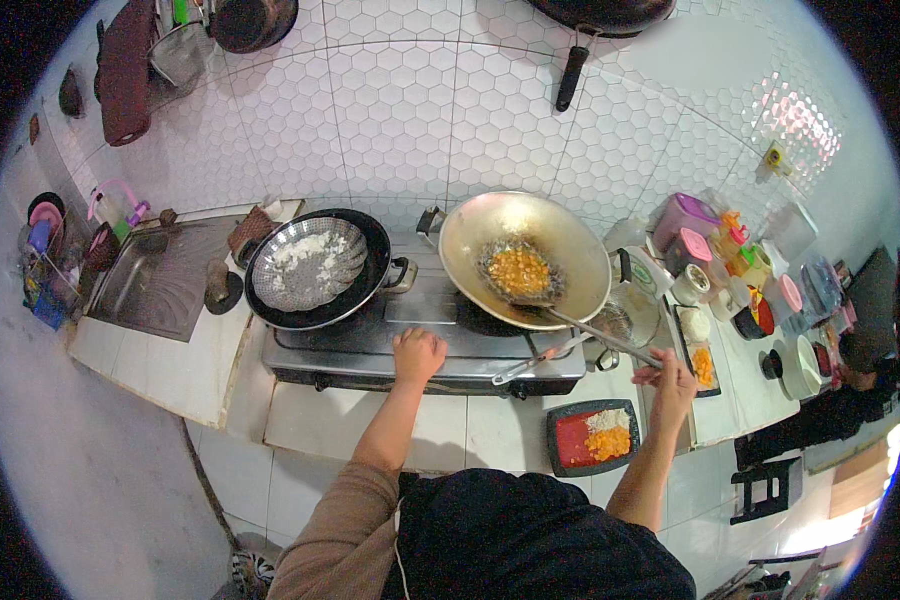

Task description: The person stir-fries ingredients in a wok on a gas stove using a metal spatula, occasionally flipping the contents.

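My right hand [669,382] grips the long handle of a metal cooking utensil [604,335], whose end rests in a large wok [472,247]. Orange-brown food pieces [521,271] bubble in oil at the wok's bottom. My left hand [418,354], fingers curled, rests at the front of the gas stove [487,349]; whether it grips anything cannot be told. On the left burner a black pan [379,244] holds a perforated metal steamer insert [311,281] with white crumbly bits. Near my right forearm, a dark-rimmed red tray [570,439] carries orange pieces and a pale grainy food.
A wire strainer [619,319] lies right of the wok. Another tray [709,390] holds a white ball and orange pieces, beside several jars and plastic containers [690,214]. The sink [139,259] is at left. A pan [607,15] hangs on the tiled wall.
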A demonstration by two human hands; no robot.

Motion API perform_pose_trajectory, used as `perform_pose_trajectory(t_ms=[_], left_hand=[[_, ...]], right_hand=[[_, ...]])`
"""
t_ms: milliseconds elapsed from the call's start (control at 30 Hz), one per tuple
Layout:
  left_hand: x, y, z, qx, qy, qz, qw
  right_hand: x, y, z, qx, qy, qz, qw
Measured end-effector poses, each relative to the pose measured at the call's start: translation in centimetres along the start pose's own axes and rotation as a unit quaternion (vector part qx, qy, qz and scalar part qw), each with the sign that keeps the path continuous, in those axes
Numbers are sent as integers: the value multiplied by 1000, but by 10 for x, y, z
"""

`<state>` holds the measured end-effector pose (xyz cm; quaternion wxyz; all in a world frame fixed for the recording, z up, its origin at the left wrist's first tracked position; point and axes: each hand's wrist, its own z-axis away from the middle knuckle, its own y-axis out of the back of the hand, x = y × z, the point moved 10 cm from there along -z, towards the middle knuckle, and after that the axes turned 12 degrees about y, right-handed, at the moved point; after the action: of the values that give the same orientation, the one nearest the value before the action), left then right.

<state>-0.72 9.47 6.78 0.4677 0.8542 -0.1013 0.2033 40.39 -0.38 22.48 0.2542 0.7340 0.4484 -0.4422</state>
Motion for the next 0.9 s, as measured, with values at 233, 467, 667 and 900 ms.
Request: perform_pose_trajectory(t_ms=[233,467,667,900], left_hand=[[-5,-3,-2,9,-7,0,1000],[-2,-10,-4,-17,-23,-24,999],[-2,-10,-4,-38,-27,-8,999],[3,-10,-3,-71,-42,16,996]], right_hand=[[46,-98,24,-105,-45,-10,993],[71,-144,20,-39,-62,-104,992],[58,-145,7,27,-56,-126,990],[55,-151,-1,43,-25,-115,992]])
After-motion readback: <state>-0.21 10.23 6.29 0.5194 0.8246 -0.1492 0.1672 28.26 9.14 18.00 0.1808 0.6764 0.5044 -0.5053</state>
